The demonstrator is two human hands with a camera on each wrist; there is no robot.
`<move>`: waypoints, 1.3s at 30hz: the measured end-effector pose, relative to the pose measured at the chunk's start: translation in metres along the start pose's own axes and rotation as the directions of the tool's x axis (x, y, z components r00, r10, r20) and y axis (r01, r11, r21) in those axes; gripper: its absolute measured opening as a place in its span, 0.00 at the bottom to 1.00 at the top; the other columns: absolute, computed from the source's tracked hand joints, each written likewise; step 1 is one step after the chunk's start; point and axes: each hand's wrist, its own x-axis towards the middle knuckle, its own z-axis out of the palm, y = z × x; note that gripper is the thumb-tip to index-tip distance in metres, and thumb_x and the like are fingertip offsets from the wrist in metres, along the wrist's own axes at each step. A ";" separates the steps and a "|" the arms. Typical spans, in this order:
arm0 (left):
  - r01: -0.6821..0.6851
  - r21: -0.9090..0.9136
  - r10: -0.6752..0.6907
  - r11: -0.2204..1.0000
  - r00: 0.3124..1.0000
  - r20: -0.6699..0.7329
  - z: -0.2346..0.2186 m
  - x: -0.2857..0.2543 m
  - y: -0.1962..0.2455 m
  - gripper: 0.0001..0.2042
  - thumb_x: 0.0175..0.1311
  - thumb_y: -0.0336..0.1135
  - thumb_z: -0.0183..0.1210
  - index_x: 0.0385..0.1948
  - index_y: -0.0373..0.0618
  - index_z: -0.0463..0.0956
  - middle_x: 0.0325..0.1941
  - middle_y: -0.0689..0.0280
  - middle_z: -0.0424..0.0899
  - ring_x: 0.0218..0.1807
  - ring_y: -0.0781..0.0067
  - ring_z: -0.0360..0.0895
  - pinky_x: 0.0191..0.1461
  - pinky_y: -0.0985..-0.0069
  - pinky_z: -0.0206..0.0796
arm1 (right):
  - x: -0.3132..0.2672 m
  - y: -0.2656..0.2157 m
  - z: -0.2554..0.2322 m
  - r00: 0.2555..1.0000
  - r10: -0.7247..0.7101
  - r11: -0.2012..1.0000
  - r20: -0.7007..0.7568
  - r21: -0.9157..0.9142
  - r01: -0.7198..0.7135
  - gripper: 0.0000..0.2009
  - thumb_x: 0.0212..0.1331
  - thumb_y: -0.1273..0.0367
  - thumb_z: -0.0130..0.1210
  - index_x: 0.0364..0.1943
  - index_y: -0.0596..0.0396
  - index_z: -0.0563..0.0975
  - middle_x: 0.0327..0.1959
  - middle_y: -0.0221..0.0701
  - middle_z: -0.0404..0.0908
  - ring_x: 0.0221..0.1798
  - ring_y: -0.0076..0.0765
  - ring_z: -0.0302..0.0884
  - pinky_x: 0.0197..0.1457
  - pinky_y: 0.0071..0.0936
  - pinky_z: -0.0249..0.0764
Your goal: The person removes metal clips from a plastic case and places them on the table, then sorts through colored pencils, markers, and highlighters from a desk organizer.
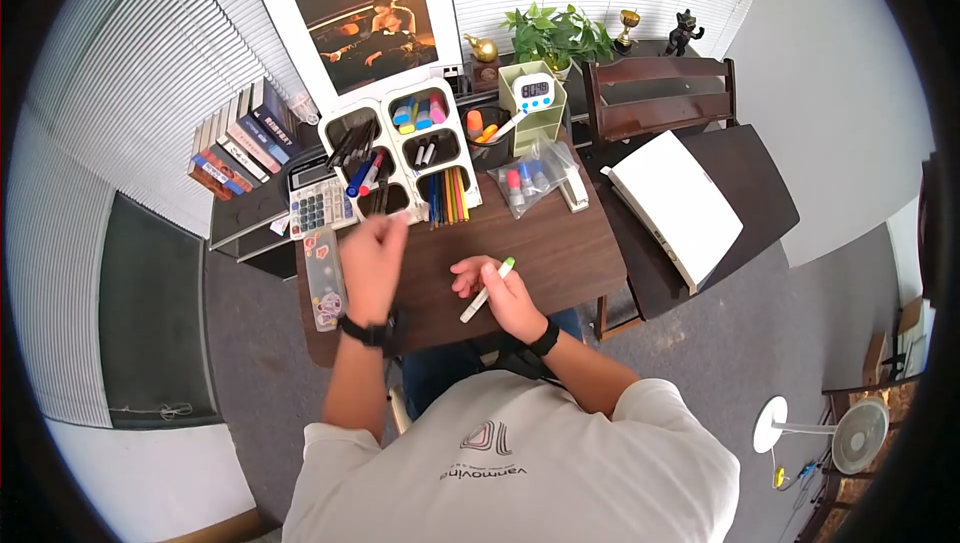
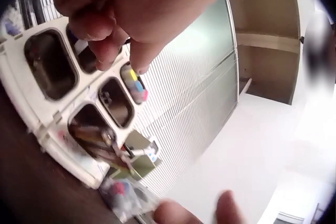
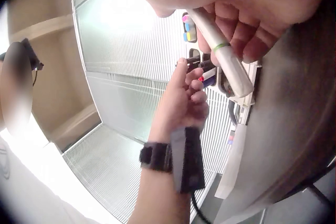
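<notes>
My right hand point(image 1: 508, 301) holds a white marker point(image 1: 487, 290) with a green end, slanted over the front of the desk. In the right wrist view the marker point(image 3: 223, 56) lies across the fingers, showing a thin green ring round its barrel. My left hand point(image 1: 374, 261) hovers just in front of the white desk organizer point(image 1: 400, 158), its fingers loosely bent and nothing seen in them. Black pens, a blue marker point(image 1: 358, 179) and a red-and-white marker point(image 1: 371, 175) stand in the compartments before it. Colored pencils point(image 1: 449, 196) and highlighters point(image 1: 420, 113) fill other compartments.
A calculator point(image 1: 322, 208) and a stickered pencil case point(image 1: 324, 281) lie on the left of the desk point(image 1: 425, 278). At the right are a clear bag point(image 1: 532, 179) of markers, a stapler point(image 1: 574, 190) and a green holder point(image 1: 545, 128) with a timer point(image 1: 533, 91).
</notes>
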 end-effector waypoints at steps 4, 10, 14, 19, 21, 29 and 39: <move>0.069 -0.252 0.054 0.965 0.890 0.452 0.009 -0.081 -0.003 0.10 0.71 0.36 0.67 0.41 0.37 0.84 0.31 0.64 0.87 0.31 0.79 0.81 0.37 0.75 0.74 | -0.001 0.009 -0.002 0.997 -0.058 0.997 -0.051 -0.049 0.056 0.25 0.86 0.54 0.36 0.58 0.59 0.80 0.42 0.30 0.82 0.45 0.25 0.77 0.56 0.27 0.75; 0.115 -0.243 0.009 0.963 0.889 0.457 0.008 -0.119 -0.024 0.11 0.67 0.28 0.70 0.48 0.38 0.84 0.36 0.66 0.86 0.34 0.82 0.81 0.39 0.80 0.74 | -0.002 -0.004 0.005 1.000 -0.007 0.994 -0.016 -0.107 0.006 0.27 0.86 0.52 0.35 0.58 0.59 0.81 0.45 0.30 0.82 0.51 0.27 0.76 0.60 0.28 0.73; -0.046 -0.179 0.115 0.983 0.911 0.395 -0.004 -0.115 -0.018 0.08 0.67 0.27 0.70 0.45 0.39 0.85 0.37 0.67 0.86 0.33 0.81 0.80 0.39 0.80 0.74 | -0.002 -0.009 0.007 0.996 -0.026 0.989 0.086 -0.144 0.038 0.31 0.84 0.47 0.35 0.61 0.60 0.79 0.48 0.33 0.83 0.51 0.29 0.78 0.63 0.31 0.73; 0.032 -0.247 -0.061 0.969 0.992 -0.112 -0.050 -0.078 -0.022 0.07 0.68 0.24 0.68 0.45 0.38 0.86 0.39 0.67 0.86 0.36 0.82 0.80 0.39 0.80 0.73 | -0.002 -0.003 0.001 0.986 -0.085 0.985 0.142 -0.135 0.105 0.33 0.83 0.44 0.35 0.65 0.62 0.76 0.49 0.35 0.84 0.52 0.30 0.78 0.64 0.31 0.73; -0.057 -0.246 -0.015 0.968 0.960 -0.281 -0.073 -0.053 -0.040 0.06 0.69 0.22 0.67 0.45 0.37 0.86 0.38 0.69 0.84 0.36 0.84 0.78 0.38 0.81 0.72 | 0.000 -0.003 0.000 0.989 -0.037 0.996 0.140 -0.079 0.048 0.35 0.83 0.43 0.35 0.66 0.63 0.75 0.49 0.35 0.84 0.52 0.30 0.79 0.63 0.31 0.74; -0.233 0.106 0.255 0.967 0.870 -0.422 -0.062 0.009 -0.035 0.09 0.65 0.23 0.69 0.46 0.39 0.86 0.36 0.64 0.84 0.32 0.77 0.80 0.37 0.77 0.74 | -0.003 -0.005 0.001 0.992 -0.012 0.996 0.125 -0.085 0.023 0.34 0.84 0.44 0.34 0.64 0.63 0.77 0.47 0.34 0.84 0.51 0.30 0.80 0.63 0.31 0.74; -0.311 0.211 0.367 0.927 0.871 -0.326 -0.039 0.030 -0.032 0.10 0.68 0.27 0.68 0.49 0.39 0.86 0.37 0.64 0.85 0.34 0.78 0.81 0.40 0.77 0.75 | -0.003 -0.008 0.004 0.994 -0.032 0.995 0.108 -0.090 0.042 0.25 0.86 0.55 0.37 0.62 0.61 0.79 0.45 0.33 0.84 0.49 0.28 0.78 0.60 0.30 0.76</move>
